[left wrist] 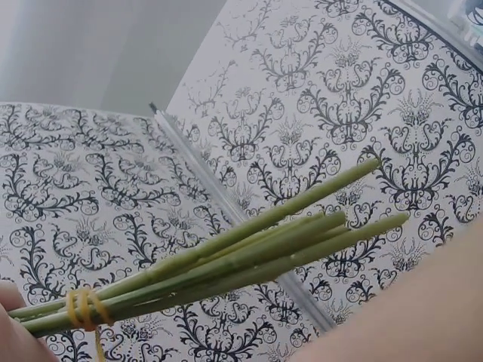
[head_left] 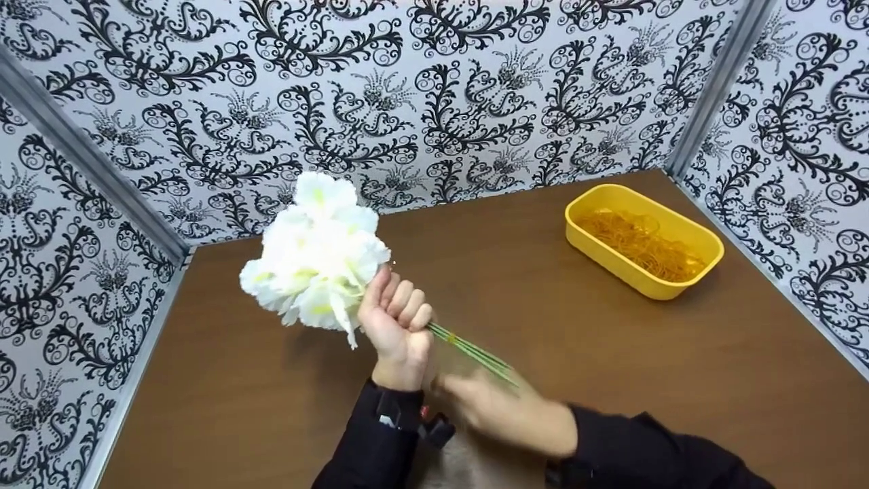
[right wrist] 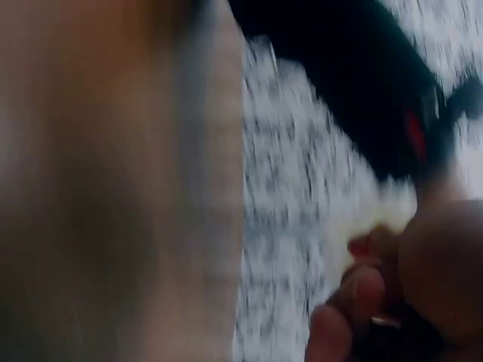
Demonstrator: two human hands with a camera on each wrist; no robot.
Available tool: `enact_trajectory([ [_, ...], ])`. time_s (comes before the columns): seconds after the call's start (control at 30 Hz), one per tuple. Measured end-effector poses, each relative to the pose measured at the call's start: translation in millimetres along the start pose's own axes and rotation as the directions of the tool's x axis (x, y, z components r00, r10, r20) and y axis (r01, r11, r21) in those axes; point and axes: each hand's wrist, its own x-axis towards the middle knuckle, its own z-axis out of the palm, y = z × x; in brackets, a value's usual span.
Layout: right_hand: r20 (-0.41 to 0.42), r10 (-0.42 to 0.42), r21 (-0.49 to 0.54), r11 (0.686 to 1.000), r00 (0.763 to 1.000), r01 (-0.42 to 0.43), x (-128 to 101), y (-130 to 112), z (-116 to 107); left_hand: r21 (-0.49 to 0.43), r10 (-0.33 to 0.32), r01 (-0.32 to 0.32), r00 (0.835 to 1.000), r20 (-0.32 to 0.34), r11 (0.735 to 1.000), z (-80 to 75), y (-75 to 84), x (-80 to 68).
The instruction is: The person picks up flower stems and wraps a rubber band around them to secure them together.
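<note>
The left hand (head_left: 396,319) is holding up a bunch of white artificial flowers (head_left: 313,255), its fingers curling tightly round the green stems (head_left: 472,353) just under the blooms, so the bunch is hanging in the air above the brown worktop (head_left: 543,319), well apart from the yellow tray (head_left: 643,239) of rubber bands that is sitting toward the far right corner. The right hand (head_left: 499,407) is blurring just beside the free ends of the stems, nearer to me than the bunch; I cannot tell whether its fingers are wide or closed on anything. The left wrist view is showing a yellow rubber band (left wrist: 84,309) wrapping the stems close to the gripping hand, with the stem ends fanning out beyond it. To my eye the binding is the step in hand, and doing it well is probably meaning keeping the left grip firm so the stems are not splaying, and seating the band snug and level near the fist
</note>
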Motion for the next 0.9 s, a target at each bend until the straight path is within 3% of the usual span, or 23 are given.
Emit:
enact_trajectory([
  [0.07, 0.018, 0.032, -0.147, 0.989, 0.999, -0.029, -2, -16, -3, 0.014, 0.033, -0.033, 0.999, 0.004, 0.999, -2.4, 1.2, 0.9],
  [0.1, -0.059, 0.049, -0.125, 0.991, 0.997, -0.056, -3, -21, -7, 0.029, 0.048, -0.048, 0.999, 0.009, 0.998, -3.7, 1.5, 1.2],
  [0.2, -0.056, 0.073, -0.237, 0.968, 0.996, -0.084, -9, -31, -24, 0.077, 0.074, -0.076, 0.997, 0.026, 0.994, -8.4, 1.3, 2.1],
  [0.3, -0.085, 0.002, -0.257, 0.966, 0.996, -0.023, -12, -33, -44, 0.153, 0.067, -0.071, 0.997, 0.036, 0.986, -11.3, -1.1, 2.5],
  [0.43, -0.21, -0.089, -0.211, 0.976, 0.974, 0.044, -13, -25, -69, 0.298, 0.007, -0.036, 0.995, 0.1, 0.954, -10.8, -7.3, -0.4],
  [0.57, -0.327, -0.067, -0.119, 0.992, 0.943, 0.029, -10, -10, -91, 0.407, -0.103, 0.024, 0.98, 0.172, 0.913, -7.4, -13.2, -7.6],
  [0.67, -0.345, -0.028, 0.046, 0.998, 0.938, 0.047, -8, 5, -104, 0.445, -0.169, 0.063, 0.964, 0.203, 0.893, -2.3, -15.1, -12.6],
  [0.73, -0.3, 0.007, 0.245, 0.967, 0.954, 0.07, -8, 15, -112, 0.442, -0.192, 0.073, 0.954, 0.231, 0.894, 1.9, -14.1, -14.6],
  [0.83, -0.188, 0.065, 0.533, 0.845, 0.98, 0.046, -10, 26, -120, 0.399, -0.19, 0.082, 0.952, 0.238, 0.913, 9.1, -8.4, -15.7],
  [0.9, -0.122, 0.074, 0.637, 0.771, 0.99, 0.021, -14, 30, -124, 0.361, -0.158, 0.073, 0.964, 0.212, 0.93, 14.0, -2.2, -15.1],
])
